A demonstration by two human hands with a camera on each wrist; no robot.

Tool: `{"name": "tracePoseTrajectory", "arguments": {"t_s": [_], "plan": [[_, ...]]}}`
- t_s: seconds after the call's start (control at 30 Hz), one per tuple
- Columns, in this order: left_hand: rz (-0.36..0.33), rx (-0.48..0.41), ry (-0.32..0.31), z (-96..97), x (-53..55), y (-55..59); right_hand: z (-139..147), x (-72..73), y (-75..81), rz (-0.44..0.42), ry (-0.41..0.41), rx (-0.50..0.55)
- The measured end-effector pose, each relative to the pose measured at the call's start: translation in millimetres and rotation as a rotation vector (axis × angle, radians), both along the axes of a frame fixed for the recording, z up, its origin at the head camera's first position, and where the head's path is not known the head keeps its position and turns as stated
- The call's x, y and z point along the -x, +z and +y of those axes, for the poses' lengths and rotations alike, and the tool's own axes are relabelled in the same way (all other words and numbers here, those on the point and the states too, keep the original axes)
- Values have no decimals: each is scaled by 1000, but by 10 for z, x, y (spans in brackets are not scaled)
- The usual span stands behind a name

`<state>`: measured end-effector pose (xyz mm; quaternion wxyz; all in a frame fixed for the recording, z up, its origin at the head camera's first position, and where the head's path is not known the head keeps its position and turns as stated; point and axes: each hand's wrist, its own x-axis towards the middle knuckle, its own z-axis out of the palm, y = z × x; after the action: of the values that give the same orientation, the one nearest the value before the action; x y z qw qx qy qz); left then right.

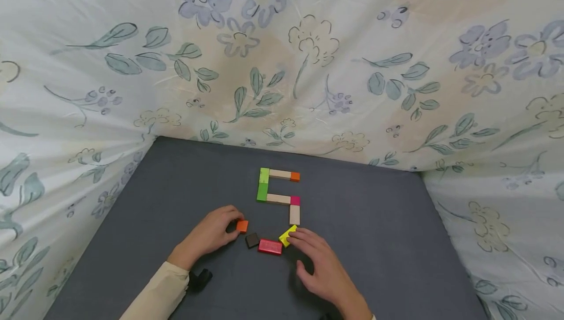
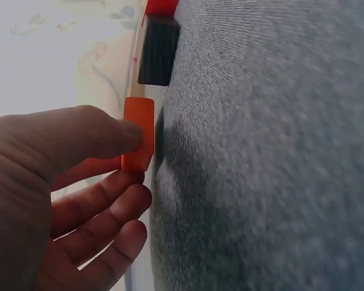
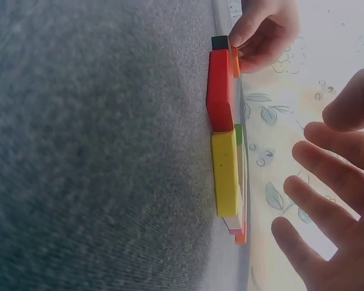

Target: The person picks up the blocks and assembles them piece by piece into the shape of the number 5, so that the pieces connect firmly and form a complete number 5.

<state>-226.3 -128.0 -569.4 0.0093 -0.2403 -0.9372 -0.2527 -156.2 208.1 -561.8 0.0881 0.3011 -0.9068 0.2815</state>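
Observation:
My left hand (image 1: pixel 216 230) pinches a small orange block (image 2: pixel 138 134) between thumb and fingertips, just left of a dark block (image 1: pixel 252 240). Beside the dark block lies a red block (image 1: pixel 270 247), and a yellow block (image 1: pixel 288 236) slants up from its right end. With fingers spread, my right hand (image 1: pixel 318 264) hovers by the yellow block; the right wrist view shows a gap between its fingers and the blocks. Farther up, green blocks (image 1: pixel 263 184), pale wooden blocks (image 1: pixel 278 198), a pink block (image 1: pixel 295 200) and another orange block (image 1: pixel 295 177) continue the angular line.
The blocks lie on a dark grey cloth surface (image 1: pixel 374 222). A flower-patterned curtain (image 1: pixel 282 90) stands behind and on both sides of it. A black strap piece (image 1: pixel 200 279) shows at my left wrist.

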Motion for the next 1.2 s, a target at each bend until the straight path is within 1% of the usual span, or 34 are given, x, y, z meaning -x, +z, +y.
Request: {"name": "tracePoseTrajectory", "arguments": {"t_s": [0.2,0.4,0.63,0.83,1.0,1.2], "plan": [[10,-5,-22,32,27,-23,-14,-11,-10,-18,-25,-7],[-11,-13,-13,46,21,-16,-23,-8,-25,-32,-23,-3],[-12,0,-24,45,9,-29,-30,-6,-14,-22,-22,8],[-22,2,-15,54,-9,-19,-31,-8,-28,-33,-33,2],[-10,2,-14,53,-23,-13,-33,-10,-16,-55,-47,-1],[3,-1,-13,46,-38,-32,-40,-7,-9,-56,-45,4]]}}
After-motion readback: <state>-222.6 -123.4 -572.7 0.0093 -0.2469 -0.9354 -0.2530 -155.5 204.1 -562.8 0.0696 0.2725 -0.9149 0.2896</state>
